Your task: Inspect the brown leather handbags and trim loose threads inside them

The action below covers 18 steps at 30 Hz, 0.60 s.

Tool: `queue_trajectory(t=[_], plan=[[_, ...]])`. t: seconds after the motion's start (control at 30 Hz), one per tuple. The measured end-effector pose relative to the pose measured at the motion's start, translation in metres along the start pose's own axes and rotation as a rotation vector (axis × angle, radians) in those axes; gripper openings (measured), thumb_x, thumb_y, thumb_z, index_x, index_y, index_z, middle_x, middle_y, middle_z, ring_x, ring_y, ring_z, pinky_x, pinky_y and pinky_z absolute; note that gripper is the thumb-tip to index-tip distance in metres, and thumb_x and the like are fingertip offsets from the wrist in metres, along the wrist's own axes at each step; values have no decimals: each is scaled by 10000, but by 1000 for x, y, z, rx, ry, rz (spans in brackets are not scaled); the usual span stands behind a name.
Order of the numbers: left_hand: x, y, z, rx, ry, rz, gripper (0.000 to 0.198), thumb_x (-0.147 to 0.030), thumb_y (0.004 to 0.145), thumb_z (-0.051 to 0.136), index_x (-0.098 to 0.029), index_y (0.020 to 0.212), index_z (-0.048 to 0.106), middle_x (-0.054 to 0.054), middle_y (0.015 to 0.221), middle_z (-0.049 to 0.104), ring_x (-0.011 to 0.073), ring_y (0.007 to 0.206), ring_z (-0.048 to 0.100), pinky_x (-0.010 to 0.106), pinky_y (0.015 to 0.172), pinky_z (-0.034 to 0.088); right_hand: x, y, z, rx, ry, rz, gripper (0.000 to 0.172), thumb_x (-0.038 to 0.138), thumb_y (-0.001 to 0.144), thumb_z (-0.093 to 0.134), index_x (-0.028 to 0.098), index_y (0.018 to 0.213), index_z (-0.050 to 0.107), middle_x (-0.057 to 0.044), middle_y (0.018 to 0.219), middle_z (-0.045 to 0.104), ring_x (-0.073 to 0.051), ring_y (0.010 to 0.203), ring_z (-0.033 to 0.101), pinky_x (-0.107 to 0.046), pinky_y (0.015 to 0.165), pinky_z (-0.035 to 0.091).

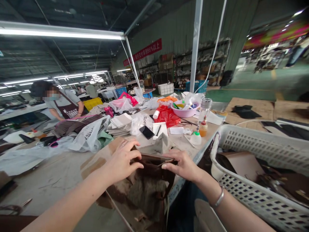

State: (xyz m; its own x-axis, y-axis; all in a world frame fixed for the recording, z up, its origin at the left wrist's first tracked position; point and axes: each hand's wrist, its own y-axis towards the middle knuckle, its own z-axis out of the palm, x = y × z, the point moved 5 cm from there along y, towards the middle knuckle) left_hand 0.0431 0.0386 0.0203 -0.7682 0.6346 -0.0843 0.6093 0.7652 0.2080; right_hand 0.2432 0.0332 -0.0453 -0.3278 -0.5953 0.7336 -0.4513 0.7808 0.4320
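Observation:
A dark brown leather bag (147, 183) lies on the worktable (55, 180) right in front of me, its top edge toward the far side. My left hand (123, 159) curls over the bag's left upper corner, thumb pressed on the leather. My right hand (180, 164) pinches the bag's top rim on the right, fingers closed on the edge. A silver bracelet (218, 198) sits on my right wrist. Grey cloth (160, 145) lies just behind the bag.
A white plastic basket (243, 190) with brown bags stands at my right. On the table are a black phone (146, 132), a glue bottle (196, 138), a glass bottle (204, 112), a pink bowl (184, 112), red plastic (167, 116) and stacked pieces (119, 125). A co-worker in an apron (64, 104) works at the far left.

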Motion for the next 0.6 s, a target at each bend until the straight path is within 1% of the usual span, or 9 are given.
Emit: queue_trajectory(t=[0.1, 0.2, 0.27, 0.33, 0.43, 0.5, 0.53, 0.6], plan=[[6, -2, 5, 24, -67, 16, 207, -330, 823, 551, -204, 684, 639, 41, 1104, 580, 211, 1069, 510, 370, 990, 348, -3, 4, 3, 19, 26, 6, 307, 422, 849, 542, 203, 1007, 689, -43, 864, 701, -169, 798, 609, -293, 770, 471], [12, -3, 8, 29, -156, -34, 234, -309, 846, 514, -184, 668, 599, 38, 1067, 613, 155, 908, 573, 286, 875, 409, -5, 6, 5, -18, -5, 36, 299, 426, 862, 521, 220, 992, 696, -39, 848, 700, -171, 803, 616, -291, 774, 473], [16, -2, 9, 15, -193, -92, 246, -312, 834, 530, -177, 632, 567, 31, 1032, 631, 142, 855, 583, 259, 814, 421, -3, 6, 6, -63, -43, 38, 283, 405, 875, 507, 218, 967, 699, -44, 834, 696, -170, 806, 621, -289, 787, 469], [19, 0, 11, 5, -204, -141, 264, -316, 818, 552, -174, 595, 538, 22, 952, 647, 139, 808, 584, 252, 777, 420, -1, 5, 7, -107, -85, 37, 276, 382, 886, 494, 206, 947, 697, -52, 810, 685, -165, 784, 620, -280, 767, 469], [23, 4, 13, -9, -191, -168, 275, -317, 812, 562, -172, 581, 521, 17, 839, 643, 136, 758, 574, 245, 729, 409, 2, 5, 8, -136, -143, 33, 277, 365, 895, 478, 189, 908, 692, -54, 780, 665, -159, 754, 611, -268, 721, 465], [24, 6, 15, -21, -178, -171, 277, -320, 812, 564, -170, 584, 521, 16, 795, 632, 133, 729, 566, 241, 702, 399, 1, 5, 9, -92, -183, 43, 295, 361, 908, 451, 186, 897, 689, -54, 771, 659, -159, 748, 608, -270, 713, 465], [24, 6, 15, -25, -173, -173, 274, -320, 812, 566, -169, 587, 524, 14, 774, 626, 132, 716, 562, 240, 688, 393, 0, 5, 9, -57, -208, 45, 304, 365, 912, 440, 187, 923, 687, -58, 785, 663, -165, 763, 610, -281, 731, 467], [25, 6, 15, -35, -169, -180, 266, -314, 808, 571, -167, 589, 534, 11, 727, 612, 131, 689, 554, 242, 661, 380, -2, 6, 7, 22, -254, 28, 335, 403, 899, 457, 187, 1058, 657, -79, 871, 677, -195, 837, 615, -325, 799, 465]])
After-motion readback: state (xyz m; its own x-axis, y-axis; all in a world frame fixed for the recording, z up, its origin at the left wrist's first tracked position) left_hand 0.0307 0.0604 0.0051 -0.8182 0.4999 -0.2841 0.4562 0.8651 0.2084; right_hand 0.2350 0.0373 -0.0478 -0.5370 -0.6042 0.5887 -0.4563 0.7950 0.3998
